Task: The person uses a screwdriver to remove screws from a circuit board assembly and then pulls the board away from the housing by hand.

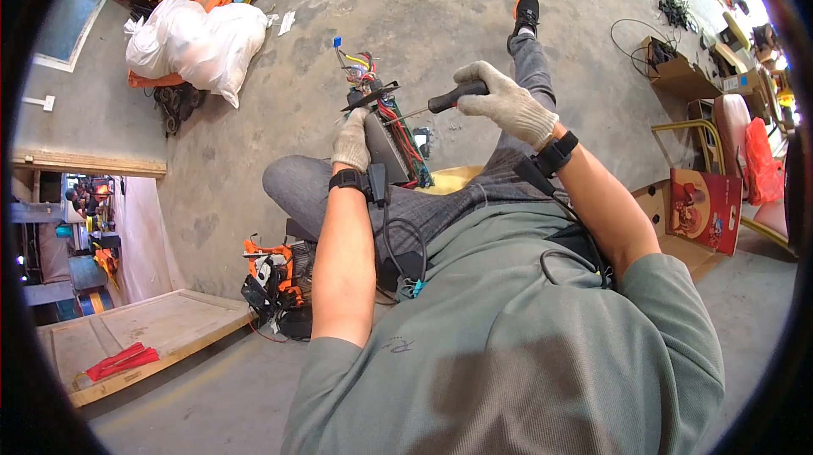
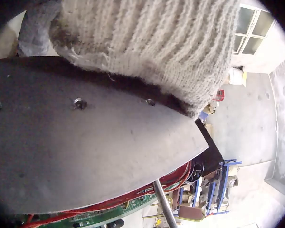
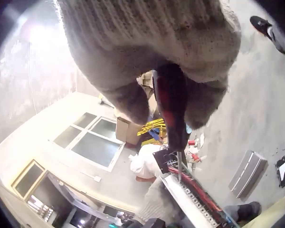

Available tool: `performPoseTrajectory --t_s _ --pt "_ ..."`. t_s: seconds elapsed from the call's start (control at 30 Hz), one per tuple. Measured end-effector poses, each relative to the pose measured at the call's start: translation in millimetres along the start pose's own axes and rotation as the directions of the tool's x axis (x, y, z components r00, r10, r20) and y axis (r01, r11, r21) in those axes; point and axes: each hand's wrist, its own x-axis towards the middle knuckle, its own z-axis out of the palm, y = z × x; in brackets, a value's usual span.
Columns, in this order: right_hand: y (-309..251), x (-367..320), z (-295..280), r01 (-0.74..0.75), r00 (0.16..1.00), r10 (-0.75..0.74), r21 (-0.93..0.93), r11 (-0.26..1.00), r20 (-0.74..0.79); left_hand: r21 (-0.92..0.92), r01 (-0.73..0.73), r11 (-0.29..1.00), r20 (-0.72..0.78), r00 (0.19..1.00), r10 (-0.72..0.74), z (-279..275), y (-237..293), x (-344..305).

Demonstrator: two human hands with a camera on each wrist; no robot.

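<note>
In the head view my gloved left hand (image 1: 351,143) holds an electronic unit by the side of its grey metal plate (image 1: 385,152). Red wires (image 1: 406,135) and a green circuit board (image 1: 421,172) run along the plate's other side, and loose coloured leads stick out at the far end. My gloved right hand (image 1: 511,106) grips a screwdriver (image 1: 457,97) by its dark handle. Its shaft (image 2: 164,203) reaches in at the plate's edge, beside the wires, in the left wrist view. Screws sit in the plate's face there. Where the tip ends is hidden.
Something yellow (image 1: 450,180) shows between the legs, under the unit. A silver box (image 3: 248,174) lies on the concrete floor. White sacks (image 1: 199,44) lie at the far left, an orange machine (image 1: 284,273) is near the left knee, and cardboard boxes (image 1: 677,74) stand at the right.
</note>
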Motion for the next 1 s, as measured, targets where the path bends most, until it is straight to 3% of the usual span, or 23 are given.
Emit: performPoseTrajectory --t_s 0.03,0.07,0.1,0.23,0.3,0.43,0.5,0.63,0.73,0.8,0.83,0.9,0.93,1.0 --pt "-4 0 -2 0.000 1.000 0.000 0.000 1.000 0.000 -0.012 0.002 1.000 0.006 1.000 -0.002 0 0 0" --pt "-28 0 -7 -0.248 0.968 0.243 0.069 0.966 0.067 -0.023 0.004 1.000 0.011 1.000 -0.003 -1 -3 2" --pt "-41 0 -9 -0.482 0.873 0.465 0.120 0.868 0.147 -0.022 0.004 1.000 0.012 1.000 -0.004 -3 -6 6" --pt "-11 2 -12 -0.424 0.893 0.370 0.205 0.882 0.255 -0.047 -0.010 0.999 0.047 0.999 0.012 -3 -5 7" --pt "-1 1 -5 -0.165 0.985 0.151 0.176 0.970 0.089 -0.052 -0.012 0.999 0.074 0.997 0.016 -3 -6 6" --pt "-13 -3 -1 -0.082 0.996 0.080 0.073 0.994 0.028 -0.036 0.019 0.999 0.018 1.000 -0.018 4 3 -5" --pt "-46 -6 -6 -0.435 0.901 0.426 0.190 0.880 0.085 -0.040 0.032 0.999 0.001 1.000 -0.031 4 2 -6" --pt "-30 -1 -14 -0.455 0.885 0.419 0.182 0.872 0.203 -0.039 -0.004 0.999 0.024 1.000 0.005 -2 -7 8" --pt "-10 -1 -7 -0.336 0.939 0.316 0.162 0.928 0.138 0.003 -0.001 1.000 0.033 0.999 0.001 -3 -6 9" --pt "-6 -1 -2 -0.170 0.985 0.168 0.111 0.979 0.026 0.042 0.016 0.999 0.021 1.000 -0.017 -3 -7 10" --pt "-4 -2 -2 -0.171 0.985 0.169 0.110 0.979 0.026 0.034 0.015 0.999 0.011 1.000 -0.015 -3 -7 11" --pt "-25 -5 -2 -0.324 0.946 0.321 0.141 0.936 0.042 0.026 0.015 1.000 0.001 1.000 -0.015 -2 -7 7" --pt "-31 -3 -6 -0.324 0.946 0.321 0.141 0.936 0.042 -0.002 0.005 1.000 0.004 1.000 -0.005 -2 -5 3" --pt "-37 2 -13 -0.525 0.842 0.493 0.126 0.841 0.219 -0.029 -0.007 1.000 0.010 1.000 0.007 -2 -5 4"
